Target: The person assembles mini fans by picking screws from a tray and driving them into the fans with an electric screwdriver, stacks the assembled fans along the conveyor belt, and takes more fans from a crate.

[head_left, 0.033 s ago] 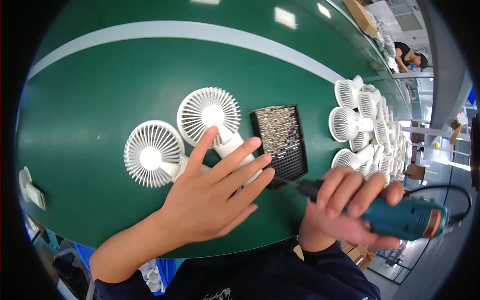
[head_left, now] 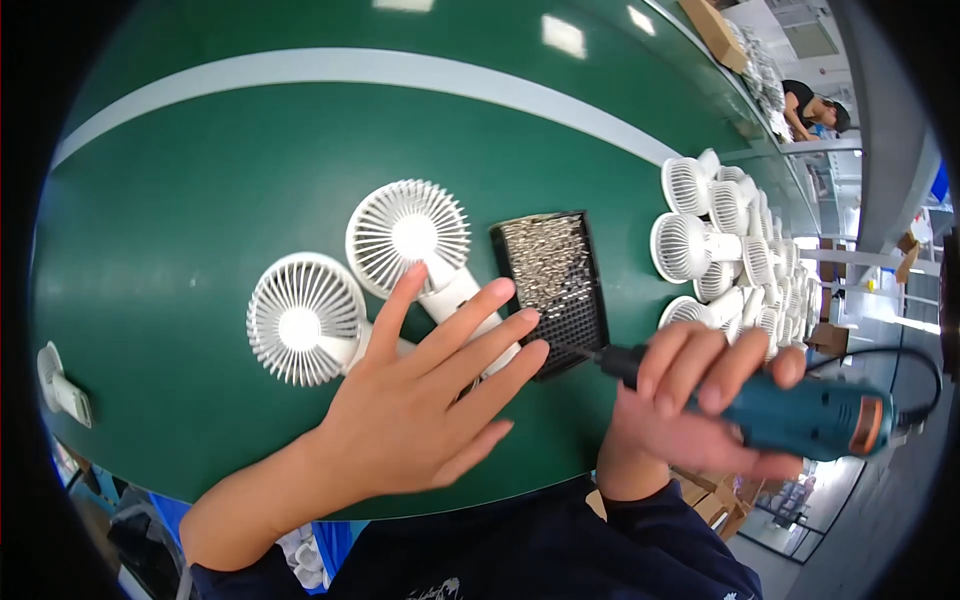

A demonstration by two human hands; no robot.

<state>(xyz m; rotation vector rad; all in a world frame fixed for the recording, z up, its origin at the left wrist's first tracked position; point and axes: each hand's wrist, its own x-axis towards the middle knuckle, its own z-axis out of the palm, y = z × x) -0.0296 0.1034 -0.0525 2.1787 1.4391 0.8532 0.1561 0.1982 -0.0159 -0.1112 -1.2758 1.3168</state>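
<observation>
My right hand is wrapped round a teal and black electric screwdriver. Its thin bit points left, over the near end of a black tray filled with small metal screws. With fingers spread, my left hand lies over the handles of two white handheld fans. The farther fan has its handle partly under my fingers; the nearer one has most of its handle hidden by the hand. Both fans lie with their slotted grilles up.
Many white fans are piled at the right on the green table. Another white fan lies at the far left edge. A cable trails from the screwdriver. Farther back, a person sits beside the bench.
My right hand and the screwdriver have shifted slightly up, with the bit a little farther over the tray. The left hand stays spread on the fans.
</observation>
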